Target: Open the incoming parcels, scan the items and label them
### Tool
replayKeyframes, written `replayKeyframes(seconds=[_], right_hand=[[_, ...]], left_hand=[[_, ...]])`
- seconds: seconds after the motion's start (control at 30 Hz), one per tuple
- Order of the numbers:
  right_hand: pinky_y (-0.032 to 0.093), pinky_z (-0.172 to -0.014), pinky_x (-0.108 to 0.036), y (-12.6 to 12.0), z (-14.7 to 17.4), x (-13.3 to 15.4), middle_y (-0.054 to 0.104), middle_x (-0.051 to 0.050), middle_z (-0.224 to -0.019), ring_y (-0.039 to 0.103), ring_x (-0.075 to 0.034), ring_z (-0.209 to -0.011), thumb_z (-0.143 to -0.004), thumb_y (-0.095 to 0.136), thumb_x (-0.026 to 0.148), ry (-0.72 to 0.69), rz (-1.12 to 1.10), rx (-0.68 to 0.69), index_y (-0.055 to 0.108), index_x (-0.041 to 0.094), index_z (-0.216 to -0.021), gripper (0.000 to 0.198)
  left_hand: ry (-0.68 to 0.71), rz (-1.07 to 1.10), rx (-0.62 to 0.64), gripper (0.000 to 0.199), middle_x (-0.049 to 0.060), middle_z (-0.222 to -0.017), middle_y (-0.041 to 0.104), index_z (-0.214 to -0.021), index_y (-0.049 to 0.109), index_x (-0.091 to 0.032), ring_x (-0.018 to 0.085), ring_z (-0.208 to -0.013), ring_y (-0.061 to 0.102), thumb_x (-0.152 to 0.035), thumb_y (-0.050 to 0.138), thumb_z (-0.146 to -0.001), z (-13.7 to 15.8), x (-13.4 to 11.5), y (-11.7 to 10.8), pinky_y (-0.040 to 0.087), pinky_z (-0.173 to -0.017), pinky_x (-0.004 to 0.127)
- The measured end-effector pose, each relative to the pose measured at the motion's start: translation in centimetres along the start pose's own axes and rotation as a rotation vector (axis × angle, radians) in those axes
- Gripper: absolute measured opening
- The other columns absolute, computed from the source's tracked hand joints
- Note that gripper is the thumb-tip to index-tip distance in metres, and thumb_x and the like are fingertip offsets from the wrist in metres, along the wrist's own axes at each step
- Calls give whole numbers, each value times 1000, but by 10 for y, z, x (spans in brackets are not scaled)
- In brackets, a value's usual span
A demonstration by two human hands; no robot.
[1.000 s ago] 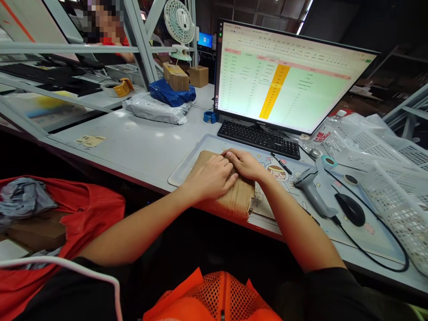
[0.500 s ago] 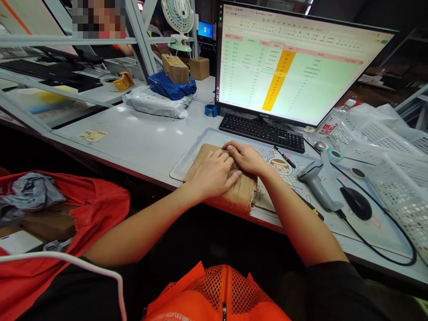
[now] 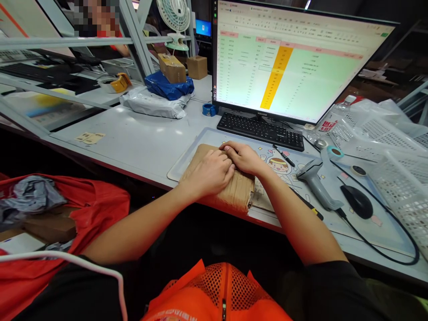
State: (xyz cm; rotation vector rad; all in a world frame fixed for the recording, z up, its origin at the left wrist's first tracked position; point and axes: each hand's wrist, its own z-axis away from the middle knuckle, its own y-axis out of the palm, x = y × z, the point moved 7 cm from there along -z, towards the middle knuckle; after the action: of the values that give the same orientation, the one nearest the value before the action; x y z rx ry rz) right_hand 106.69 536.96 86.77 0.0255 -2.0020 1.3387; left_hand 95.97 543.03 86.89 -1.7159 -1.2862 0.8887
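Observation:
A crumpled brown cardboard parcel (image 3: 242, 191) lies at the desk's front edge, partly on the patterned desk mat (image 3: 179, 167). Its right end looks torn. My left hand (image 3: 216, 171) rests across its top, fingers bent and thumb drawn in, gripping the wrapping. At the parcel's far side my right hand (image 3: 242, 157) is curled over the cardboard, close against the left. What the fingertips pinch is hidden. Just right of my right forearm lie a black pen (image 3: 283, 156), a grey barcode scanner (image 3: 317, 185) and a yellow-and-black tool (image 3: 310, 207), partly covered by that arm.
Behind the parcel stand a keyboard (image 3: 259, 130) and a monitor (image 3: 287, 67) with a spreadsheet. A mouse (image 3: 357, 201) and white plastic baskets (image 3: 401, 183) are on the right. Wrapped packages (image 3: 155, 103) sit at the back left. A red bag (image 3: 103, 200) hangs open below left.
My left thumb has drawn in toward the fingers, and the left hand has closed more on the parcel. The right hand stays nearly in place. The view has shifted slightly.

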Motion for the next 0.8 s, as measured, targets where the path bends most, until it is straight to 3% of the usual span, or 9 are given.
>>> replayKeyframes(seconds=[0.13, 0.33, 0.6, 0.8], right_hand=[[51, -114, -42, 0, 0, -1, 78, -4, -133, 69, -25, -125, -112, 45, 36, 0, -2, -5, 74, 27, -128, 35], [51, -114, -42, 0, 0, -1, 77, -5, -133, 69, -26, -126, -112, 46, 36, 16, 8, -17, 74, 27, -128, 33], [51, -114, -44, 0, 2, 2, 77, -5, -135, 70, -27, -127, -112, 46, 35, 29, 32, -6, 73, 26, -131, 34], [50, -115, -46, 0, 3, 3, 77, -5, -136, 69, -28, -129, -112, 46, 35, 39, 42, -7, 73, 26, -131, 34]], left_hand=[[28, 0, -19, 45, 12, -88, 72, -80, 71, -18, 30, -99, 66, -30, 41, -112, 7, 1, -4, 51, -97, 48], [-1, -27, -117, 37, 14, -108, 72, -108, 70, -15, 32, -104, 63, -46, 51, -111, 26, -12, -10, 51, -92, 46], [-58, -59, -84, 34, 14, -101, 71, -98, 70, -14, 34, -102, 61, -42, 54, -110, 22, -15, -6, 52, -90, 49], [-93, -49, -81, 35, 14, -104, 70, -101, 70, -16, 34, -104, 60, -48, 57, -109, 26, -10, -5, 52, -92, 50]])
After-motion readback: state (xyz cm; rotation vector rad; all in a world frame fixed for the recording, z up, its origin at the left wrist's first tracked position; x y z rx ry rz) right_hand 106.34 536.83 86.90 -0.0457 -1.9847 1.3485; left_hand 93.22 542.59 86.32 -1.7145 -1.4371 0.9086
